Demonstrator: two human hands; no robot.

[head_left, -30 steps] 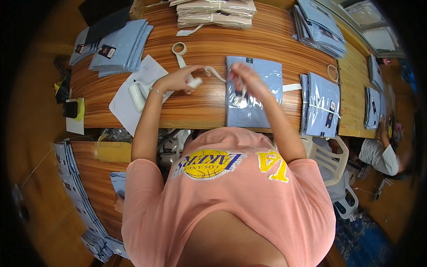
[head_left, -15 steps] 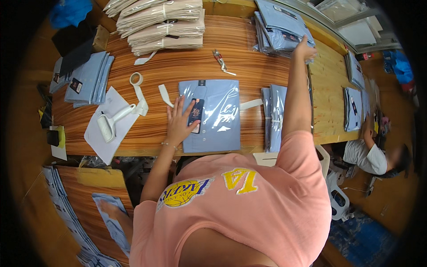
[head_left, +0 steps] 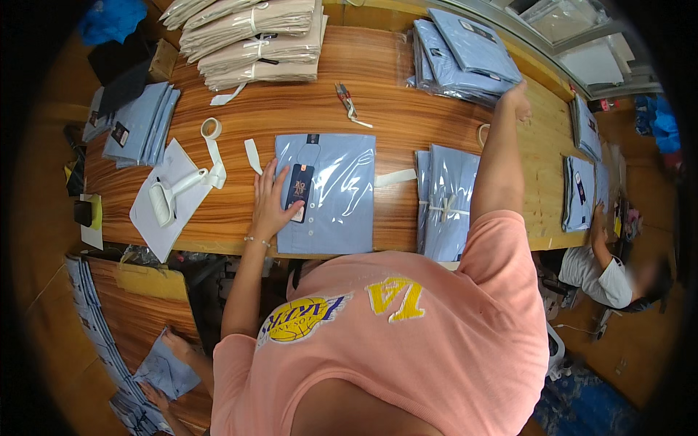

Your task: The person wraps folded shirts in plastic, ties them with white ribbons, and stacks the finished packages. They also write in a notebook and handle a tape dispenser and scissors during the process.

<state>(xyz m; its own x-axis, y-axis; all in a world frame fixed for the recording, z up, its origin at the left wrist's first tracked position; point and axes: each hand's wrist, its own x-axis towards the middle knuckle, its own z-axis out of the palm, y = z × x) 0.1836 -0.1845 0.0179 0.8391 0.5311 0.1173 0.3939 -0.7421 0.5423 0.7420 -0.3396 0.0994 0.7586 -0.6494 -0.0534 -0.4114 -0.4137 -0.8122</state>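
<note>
My left hand [head_left: 275,200] lies with fingers stretched out on the left part of a folded blue shirt [head_left: 342,196] in a clear bag, beside its dark hang tag [head_left: 298,190]. My right arm reaches out to the far right. There my right hand [head_left: 515,103] is at the near right corner of a stack of bagged blue shirts [head_left: 469,54], its fingers bent and partly hidden. Whether it grips the stack cannot be told. White strips [head_left: 396,176] stick out on both sides of the shirt under my left hand.
Bundled blue shirts [head_left: 451,196] lie to the right, more shirts [head_left: 142,123] at the left. Tied beige bundles [head_left: 254,43] stand at the back. Snips [head_left: 345,98], a tape roll [head_left: 211,128] and a lint roller [head_left: 171,196] lie between. Co-workers' hands [head_left: 174,341] handle blue cloth at lower left.
My right hand has slid from the stack's near side to just below its right corner, and the top bagged shirt has turned slightly. My left hand stays on the shirt. The view has shifted a little.
</note>
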